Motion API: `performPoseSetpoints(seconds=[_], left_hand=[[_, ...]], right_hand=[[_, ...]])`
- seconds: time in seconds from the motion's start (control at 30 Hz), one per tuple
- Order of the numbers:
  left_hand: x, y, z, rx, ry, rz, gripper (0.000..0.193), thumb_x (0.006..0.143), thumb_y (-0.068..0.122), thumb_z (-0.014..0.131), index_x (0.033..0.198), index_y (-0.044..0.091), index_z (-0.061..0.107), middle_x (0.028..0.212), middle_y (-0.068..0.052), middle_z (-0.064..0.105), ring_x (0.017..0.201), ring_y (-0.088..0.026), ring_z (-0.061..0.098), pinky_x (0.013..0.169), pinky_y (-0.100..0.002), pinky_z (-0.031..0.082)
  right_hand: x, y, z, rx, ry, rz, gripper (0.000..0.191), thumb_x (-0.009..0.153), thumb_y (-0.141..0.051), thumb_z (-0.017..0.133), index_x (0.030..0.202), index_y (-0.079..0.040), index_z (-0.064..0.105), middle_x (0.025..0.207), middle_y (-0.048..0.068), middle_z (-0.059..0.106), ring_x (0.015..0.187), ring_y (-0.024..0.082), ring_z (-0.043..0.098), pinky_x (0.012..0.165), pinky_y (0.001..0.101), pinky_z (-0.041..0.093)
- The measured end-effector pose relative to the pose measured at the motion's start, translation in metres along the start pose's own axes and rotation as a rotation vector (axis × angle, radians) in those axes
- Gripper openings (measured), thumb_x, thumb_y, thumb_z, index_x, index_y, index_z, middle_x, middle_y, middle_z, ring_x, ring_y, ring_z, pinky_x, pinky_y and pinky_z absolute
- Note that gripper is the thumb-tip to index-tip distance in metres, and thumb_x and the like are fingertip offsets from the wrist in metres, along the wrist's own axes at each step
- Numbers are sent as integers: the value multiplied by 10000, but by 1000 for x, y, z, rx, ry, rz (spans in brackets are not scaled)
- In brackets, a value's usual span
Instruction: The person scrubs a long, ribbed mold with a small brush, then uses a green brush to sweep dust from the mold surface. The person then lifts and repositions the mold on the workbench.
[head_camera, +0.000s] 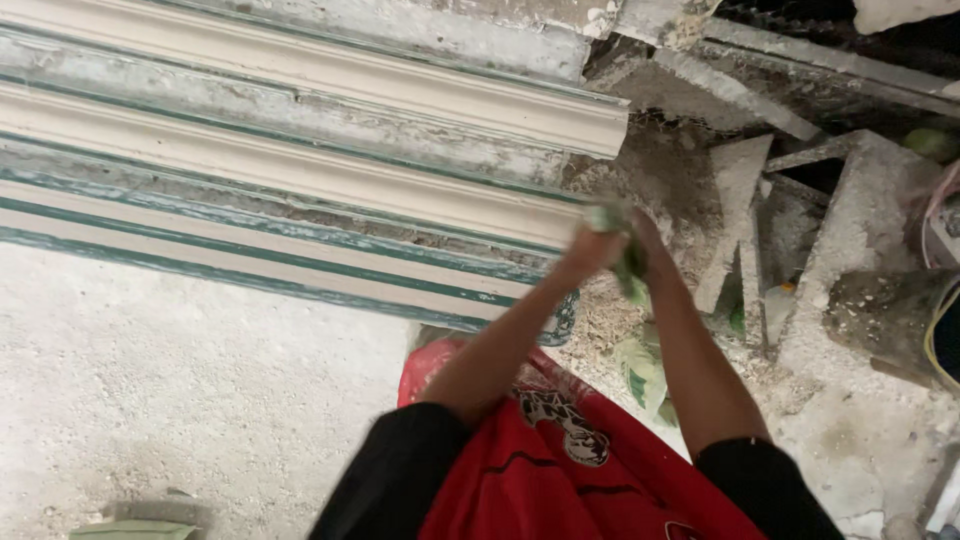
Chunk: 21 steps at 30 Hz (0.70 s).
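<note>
Head view: both hands meet on a crumpled green cloth (628, 262); the left hand (590, 250) and the right hand (645, 240) are pressed together around it, blurred, so single fingers cannot be told. The cloth sits just beside the end of long white moulded cornice pieces (300, 150) with green-edged strips. Below lies a rough whitish floor (150, 380). To the right, broken plaster slabs (840, 230) and rubble crowd close.
</note>
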<state>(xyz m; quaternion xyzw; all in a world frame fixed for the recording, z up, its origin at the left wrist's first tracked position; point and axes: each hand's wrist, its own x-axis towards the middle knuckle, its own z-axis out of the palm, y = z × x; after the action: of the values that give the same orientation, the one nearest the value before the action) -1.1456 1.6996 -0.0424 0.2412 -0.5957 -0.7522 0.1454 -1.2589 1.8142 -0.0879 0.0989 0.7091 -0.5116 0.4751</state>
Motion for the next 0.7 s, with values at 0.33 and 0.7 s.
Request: performPoseSetpoints(seconds=[0.33,0.7], left_hand=[[-58,25,-204,-78,21,636,436,1164,163,513,1585,149,406,1620,-160,395,1475,-338,493,1131,-584,611],[-125,-120,34,385,-213,41,646,958,152,560,1543,46,309,1457,-303,466,1200,-416,577,878,-502,593]], right_hand=[[-20,49,-82,-583,268,-127,578,1137,-509,503,1420,-38,681,1353,263,715,1156,406,688,921,537,569],[-50,142,-10,402,-169,101,727,959,-552,392,1561,-146,380,1462,166,473,1254,368,540,1047,596,482]])
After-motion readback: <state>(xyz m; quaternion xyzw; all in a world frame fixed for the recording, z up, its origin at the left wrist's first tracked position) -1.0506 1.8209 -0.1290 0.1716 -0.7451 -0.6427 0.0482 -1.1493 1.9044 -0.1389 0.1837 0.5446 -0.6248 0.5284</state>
